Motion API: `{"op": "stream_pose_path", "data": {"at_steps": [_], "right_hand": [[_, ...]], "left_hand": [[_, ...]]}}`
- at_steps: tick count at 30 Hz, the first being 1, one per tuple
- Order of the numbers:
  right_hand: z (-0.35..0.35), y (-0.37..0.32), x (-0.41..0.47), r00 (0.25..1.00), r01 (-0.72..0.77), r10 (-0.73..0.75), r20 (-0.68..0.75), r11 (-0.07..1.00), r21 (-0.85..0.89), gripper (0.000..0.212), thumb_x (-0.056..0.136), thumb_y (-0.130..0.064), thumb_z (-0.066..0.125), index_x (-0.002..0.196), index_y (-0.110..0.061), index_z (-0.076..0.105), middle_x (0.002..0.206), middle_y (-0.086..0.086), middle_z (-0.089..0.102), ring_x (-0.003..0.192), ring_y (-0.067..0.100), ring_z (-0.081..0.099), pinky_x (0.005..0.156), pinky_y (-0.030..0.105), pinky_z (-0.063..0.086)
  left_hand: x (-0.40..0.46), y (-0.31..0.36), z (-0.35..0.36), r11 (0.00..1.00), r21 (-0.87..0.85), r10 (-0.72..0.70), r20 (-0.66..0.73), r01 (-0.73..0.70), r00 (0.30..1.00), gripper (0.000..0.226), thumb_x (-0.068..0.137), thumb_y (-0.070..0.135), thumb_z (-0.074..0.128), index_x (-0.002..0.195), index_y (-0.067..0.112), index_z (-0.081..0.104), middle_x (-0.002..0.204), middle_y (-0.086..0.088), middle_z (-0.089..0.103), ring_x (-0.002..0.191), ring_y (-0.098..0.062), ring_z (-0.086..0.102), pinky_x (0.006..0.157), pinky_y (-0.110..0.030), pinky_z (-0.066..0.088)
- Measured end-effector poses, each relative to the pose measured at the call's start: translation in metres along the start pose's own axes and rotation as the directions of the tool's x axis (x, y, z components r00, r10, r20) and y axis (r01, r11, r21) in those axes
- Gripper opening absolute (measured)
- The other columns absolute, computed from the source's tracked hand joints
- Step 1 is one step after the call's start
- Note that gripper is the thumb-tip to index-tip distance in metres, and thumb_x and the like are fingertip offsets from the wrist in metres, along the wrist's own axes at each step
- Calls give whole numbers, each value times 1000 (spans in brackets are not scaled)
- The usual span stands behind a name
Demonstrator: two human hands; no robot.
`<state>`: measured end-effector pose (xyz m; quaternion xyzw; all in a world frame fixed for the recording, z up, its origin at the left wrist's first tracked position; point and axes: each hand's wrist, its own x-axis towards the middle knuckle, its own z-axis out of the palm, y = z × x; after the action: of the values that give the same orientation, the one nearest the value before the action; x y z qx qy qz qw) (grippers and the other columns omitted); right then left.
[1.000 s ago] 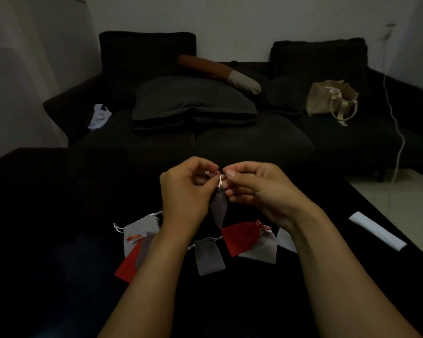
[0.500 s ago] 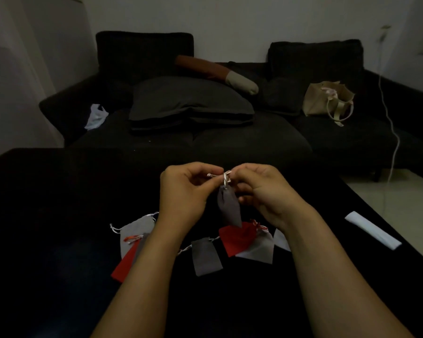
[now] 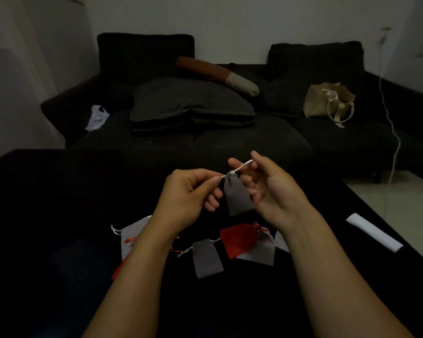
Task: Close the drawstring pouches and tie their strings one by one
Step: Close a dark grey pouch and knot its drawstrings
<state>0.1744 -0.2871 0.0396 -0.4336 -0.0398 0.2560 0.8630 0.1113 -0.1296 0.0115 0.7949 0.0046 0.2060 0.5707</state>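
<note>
A small dark grey pouch (image 3: 237, 196) hangs in the air between my hands, its mouth gathered under a knot in its white string (image 3: 239, 168). My left hand (image 3: 188, 193) pinches the string's left end. My right hand (image 3: 266, 189) pinches the right end between thumb and forefinger, palm turned toward me. The string is stretched taut between them. Below, on the black table (image 3: 59, 228), lie a dark grey pouch (image 3: 206, 259), a red pouch (image 3: 238, 240) on a light grey pouch (image 3: 261, 250), and a light grey pouch (image 3: 134, 235) partly hidden by my left forearm.
A folded white paper strip (image 3: 374, 231) lies at the table's right edge. Behind the table stands a black sofa (image 3: 230, 140) with a dark cushion (image 3: 191, 103), a beige tote bag (image 3: 327, 101) and a white plastic bag (image 3: 97, 118). A white cable (image 3: 391, 123) hangs at right.
My hands have drawn apart, pulling the string ends outward and tightening the knot. My right hand has turned palm toward me and its fingers have spread.
</note>
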Motion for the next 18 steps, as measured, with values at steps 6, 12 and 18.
{"op": "stream_pose_path", "data": {"at_steps": [6,12,18], "right_hand": [[-1,0,3,999,48,-46,23,994,-101,33,101,-28,48,71,-15,47,59,-2,46,45,6,30,43,17,22],[7,3,2,981,167,-193,-12,877,-450,38,100,-29,52,64,-15,48,55,-1,44,48,10,39,50,24,35],[-1,2,-2,967,254,-173,187,573,-779,22,89,-28,69,99,-9,72,83,19,69,73,26,66,72,35,53]], "left_hand": [[-1,7,2,974,-217,-71,-6,68,997,28,103,17,47,82,11,66,58,-2,63,47,-9,56,45,-19,46],[-1,10,4,954,-261,-152,-3,146,988,30,103,23,46,82,13,65,61,2,62,52,-7,54,50,-19,46],[-1,11,1,947,-242,-211,28,211,977,35,105,20,40,76,15,58,63,2,59,58,-9,54,53,-21,46]]}}
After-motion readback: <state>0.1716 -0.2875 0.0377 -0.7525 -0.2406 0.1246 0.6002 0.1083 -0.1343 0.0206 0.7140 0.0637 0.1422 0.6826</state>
